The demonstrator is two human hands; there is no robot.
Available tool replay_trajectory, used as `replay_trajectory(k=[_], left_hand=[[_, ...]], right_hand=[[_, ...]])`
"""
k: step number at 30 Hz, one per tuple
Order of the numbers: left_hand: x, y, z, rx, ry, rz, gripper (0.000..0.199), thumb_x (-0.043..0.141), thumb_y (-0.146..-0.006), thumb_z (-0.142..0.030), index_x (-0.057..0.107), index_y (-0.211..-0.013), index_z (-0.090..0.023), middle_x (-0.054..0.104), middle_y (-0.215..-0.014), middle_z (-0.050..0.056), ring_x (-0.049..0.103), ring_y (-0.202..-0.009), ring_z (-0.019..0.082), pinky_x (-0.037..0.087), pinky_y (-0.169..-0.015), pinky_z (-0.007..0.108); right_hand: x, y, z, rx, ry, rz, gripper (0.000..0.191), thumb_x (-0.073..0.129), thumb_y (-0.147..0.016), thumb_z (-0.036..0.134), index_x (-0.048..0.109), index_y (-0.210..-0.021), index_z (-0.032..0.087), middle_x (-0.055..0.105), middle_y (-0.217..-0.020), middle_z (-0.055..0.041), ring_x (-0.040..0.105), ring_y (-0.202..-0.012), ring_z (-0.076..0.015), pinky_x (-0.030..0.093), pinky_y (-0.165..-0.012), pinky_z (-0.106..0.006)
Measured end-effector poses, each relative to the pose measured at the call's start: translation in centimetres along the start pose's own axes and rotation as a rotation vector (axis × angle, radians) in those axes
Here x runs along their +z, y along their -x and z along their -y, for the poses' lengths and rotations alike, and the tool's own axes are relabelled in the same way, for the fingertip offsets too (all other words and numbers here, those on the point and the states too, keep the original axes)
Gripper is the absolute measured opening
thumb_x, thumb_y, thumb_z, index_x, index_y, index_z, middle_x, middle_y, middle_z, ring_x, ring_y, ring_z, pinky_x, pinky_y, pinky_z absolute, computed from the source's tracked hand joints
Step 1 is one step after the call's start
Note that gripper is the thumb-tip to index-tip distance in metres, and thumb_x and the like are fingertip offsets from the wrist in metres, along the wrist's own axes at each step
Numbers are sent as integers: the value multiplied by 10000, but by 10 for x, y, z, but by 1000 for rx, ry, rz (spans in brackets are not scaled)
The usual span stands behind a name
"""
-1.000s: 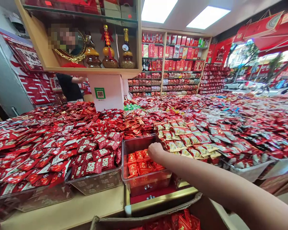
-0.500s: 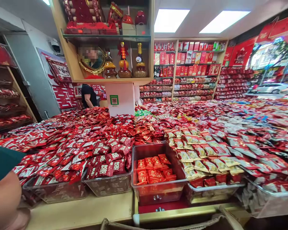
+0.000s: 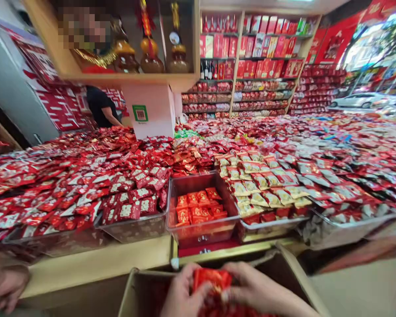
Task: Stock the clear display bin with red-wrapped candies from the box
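Note:
Low in the head view, my left hand [image 3: 185, 294] and my right hand [image 3: 255, 286] come together over an open cardboard box [image 3: 132, 293]. Between them they grip shiny red candy packets [image 3: 213, 278], with fingers bent around both sides. How many packets they hold cannot be made out. More red packets lie blurred in the box underneath. Just beyond the box stands a clear plastic bin [image 3: 203, 235], partly filled with similar orange-red packets [image 3: 198, 206] lying in rows.
Bins of dark red packets [image 3: 132, 209] and cream-gold packets [image 3: 260, 187] flank the clear bin. Another person's hand [image 3: 9, 281] rests by the counter edge [image 3: 95, 259] at left. A display cabinet [image 3: 125, 79] overhangs the heaped candy. A person in black [image 3: 99, 108] stands behind.
My hands have come into view with red packets between them. The view has tipped down and moved closer, showing more of the cardboard box. The other person's hand now shows at lower left.

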State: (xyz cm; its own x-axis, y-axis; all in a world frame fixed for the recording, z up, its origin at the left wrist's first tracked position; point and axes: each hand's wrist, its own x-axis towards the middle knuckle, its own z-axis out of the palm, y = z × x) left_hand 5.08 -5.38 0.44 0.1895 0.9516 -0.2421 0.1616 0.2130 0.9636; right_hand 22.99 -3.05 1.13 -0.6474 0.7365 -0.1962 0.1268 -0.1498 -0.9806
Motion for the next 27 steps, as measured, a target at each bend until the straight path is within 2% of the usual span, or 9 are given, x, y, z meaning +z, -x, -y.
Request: replay_trajectory(k=[2,7,10,15,22,27], left_hand=[[-1,-2,-5,69,167,-2,278,577,-717,-373,530,-888,-159,639,-684,-4,561,-565,125,441,-533,227],[-6,-4,-12,78,263,-8,267,567,-733,-354,548,-904,-151,655,-696,11,567,-517,116,442,-492,208],[-7,-5,-9,62,277,-4,282,558,-736,-368,567,-916,-150,659,-735,22,578,-528,125,447,-486,212],[-5,-5,-10,69,234,-22,261,593,-702,-369,616,-831,-142,643,-616,1,545,-484,117,421,-458,197],[1,-3,-10,73,316,-43,272,554,-719,-411,607,-696,-145,597,-506,-10,500,-417,105,388,-414,189],[0,-3,1,62,237,-38,314,548,-713,-445,545,-604,-150,534,-443,-26,472,-389,92,360,-391,181]], right_hand=[[4,5,4,16,-125,24,359,514,-717,470,541,-842,134,590,-705,-34,535,-567,-112,409,-529,-231],[4,-3,12,-19,-216,2,451,391,-774,521,531,-714,97,577,-617,-42,530,-515,-86,389,-487,-196],[3,-5,9,-8,-228,-22,441,416,-760,524,524,-703,100,580,-616,-41,539,-521,-89,393,-479,-192],[8,-8,2,-39,-328,-109,396,575,-681,451,499,-916,141,586,-663,-16,552,-549,-106,434,-505,-236],[15,-8,2,-35,-306,-179,328,598,-666,421,482,-782,137,531,-622,16,481,-509,-70,388,-500,-212],[13,-4,-1,-2,-273,-76,304,666,-612,305,436,-718,137,513,-638,23,432,-554,-51,325,-525,-182]])
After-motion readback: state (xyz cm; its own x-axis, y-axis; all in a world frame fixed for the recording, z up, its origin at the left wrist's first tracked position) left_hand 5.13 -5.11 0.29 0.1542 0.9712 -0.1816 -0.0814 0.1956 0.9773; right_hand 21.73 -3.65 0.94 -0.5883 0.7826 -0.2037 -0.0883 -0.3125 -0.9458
